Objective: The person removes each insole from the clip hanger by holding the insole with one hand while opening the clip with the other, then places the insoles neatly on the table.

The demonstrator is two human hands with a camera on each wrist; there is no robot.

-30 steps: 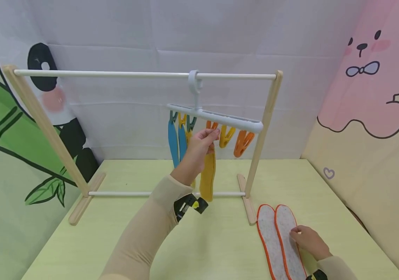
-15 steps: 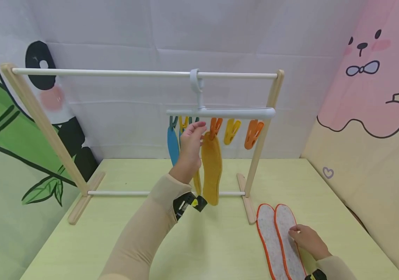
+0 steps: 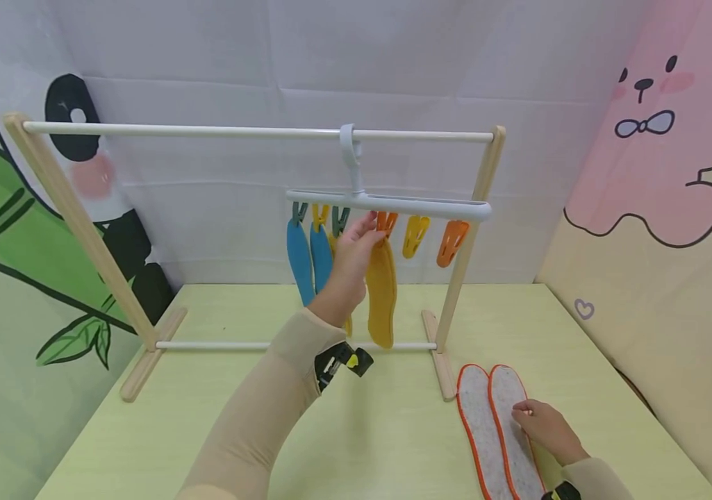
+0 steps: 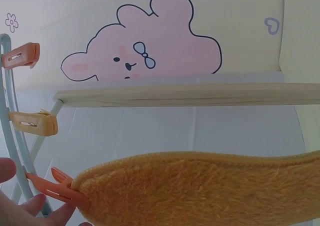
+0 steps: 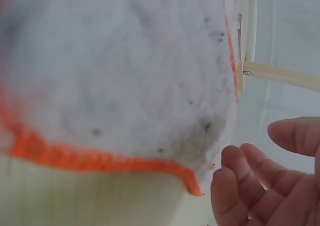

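Note:
My left hand [image 3: 347,267] is raised at the hanger [image 3: 393,203], its fingertips beside an orange clip [image 3: 387,222]. In the left wrist view the thumb and fingers stand apart close to that clip [image 4: 57,188]; contact is hard to tell. A yellow, fuzzy insole [image 3: 382,295] hangs from the clip. Two blue insoles [image 3: 299,257] hang at the left end, and another yellow insole is mostly hidden behind the hand. Low on the right, my right hand [image 3: 549,430] hovers over or rests beside two grey insoles [image 3: 477,423] with orange edges, fingers loosely curled around nothing.
The hanger hooks over the white top rod [image 3: 205,130] of a wooden-ended rack [image 3: 483,173]. A yellow clip [image 3: 415,236] and another orange clip [image 3: 453,243] hang at its right end with nothing in them. Beneath is a pale yellow table [image 3: 237,417].
My left hand drew back left from the orange clip, then returned to it. The hanger turned and the hanging insoles swung. My right hand stays nearly still.

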